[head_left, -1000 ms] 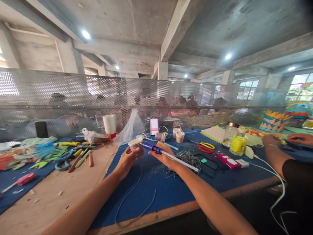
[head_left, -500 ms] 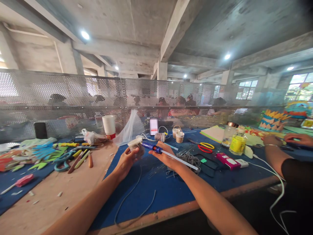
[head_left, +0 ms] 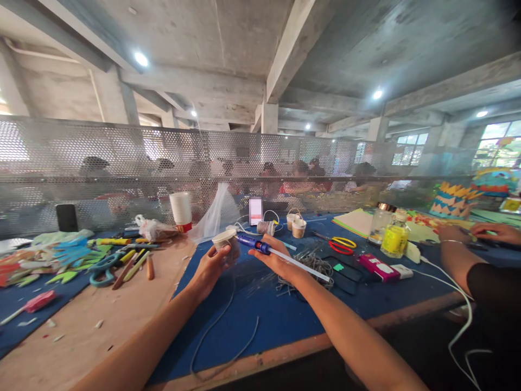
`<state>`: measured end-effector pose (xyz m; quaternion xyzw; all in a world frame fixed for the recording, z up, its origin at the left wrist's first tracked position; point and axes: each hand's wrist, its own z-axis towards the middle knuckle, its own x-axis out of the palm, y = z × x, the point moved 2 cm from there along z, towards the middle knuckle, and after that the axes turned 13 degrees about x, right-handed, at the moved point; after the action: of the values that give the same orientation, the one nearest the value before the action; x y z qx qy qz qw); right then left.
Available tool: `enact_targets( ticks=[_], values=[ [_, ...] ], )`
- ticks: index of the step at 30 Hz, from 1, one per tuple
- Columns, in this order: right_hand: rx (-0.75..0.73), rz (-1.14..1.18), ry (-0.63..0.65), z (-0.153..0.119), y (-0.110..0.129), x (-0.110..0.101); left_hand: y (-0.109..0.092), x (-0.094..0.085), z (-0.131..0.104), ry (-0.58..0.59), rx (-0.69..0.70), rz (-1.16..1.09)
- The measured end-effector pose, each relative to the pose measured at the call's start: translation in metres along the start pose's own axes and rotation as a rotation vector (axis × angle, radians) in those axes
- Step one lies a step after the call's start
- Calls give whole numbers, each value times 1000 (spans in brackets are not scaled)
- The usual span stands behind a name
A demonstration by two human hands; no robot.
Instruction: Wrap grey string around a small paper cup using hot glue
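My left hand (head_left: 212,267) is closed round a small paper cup (head_left: 225,239), its pale rim uppermost and slightly tilted. Grey cord hangs below the cup toward the blue table covering. My right hand (head_left: 273,257) grips a blue glue gun (head_left: 254,244), its nozzle pointing left at the cup's side. Whether the nozzle touches the cup I cannot tell. A long white glue stick (head_left: 303,264) sticks out of the gun's back end. Beneath my right wrist lies a tangled heap of grey cord (head_left: 321,267). Two small cups with cord on them (head_left: 298,228) stand farther back.
Red and yellow scissors (head_left: 342,245), a magenta box (head_left: 378,267) and a yellow bottle (head_left: 394,239) are to the right, near a co-worker's hands (head_left: 453,233). Stacked paper cups (head_left: 180,210), blue-handled scissors (head_left: 103,269) and craft tools lie left. A perforated metal screen (head_left: 228,146) stands behind.
Both hands stay almost in place, still holding the cup and the glue gun. The cup has turned very slightly. At the right, the co-worker's fingers have shifted a little.
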<state>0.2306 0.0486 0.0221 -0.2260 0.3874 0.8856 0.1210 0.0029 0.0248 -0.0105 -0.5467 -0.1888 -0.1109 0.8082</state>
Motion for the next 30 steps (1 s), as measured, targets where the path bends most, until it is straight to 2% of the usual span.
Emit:
enact_targets(
  ticks=[9, 21, 30],
  values=[
    [-8, 11, -8, 2, -4, 1, -5, 2, -2, 15, -29, 7],
    [26, 4, -21, 2, 2, -4, -5, 0, -1, 18, -43, 13],
    [-8, -6, -57, 4, -6, -1, -8, 3, -2, 21, -58, 13]
  ],
)
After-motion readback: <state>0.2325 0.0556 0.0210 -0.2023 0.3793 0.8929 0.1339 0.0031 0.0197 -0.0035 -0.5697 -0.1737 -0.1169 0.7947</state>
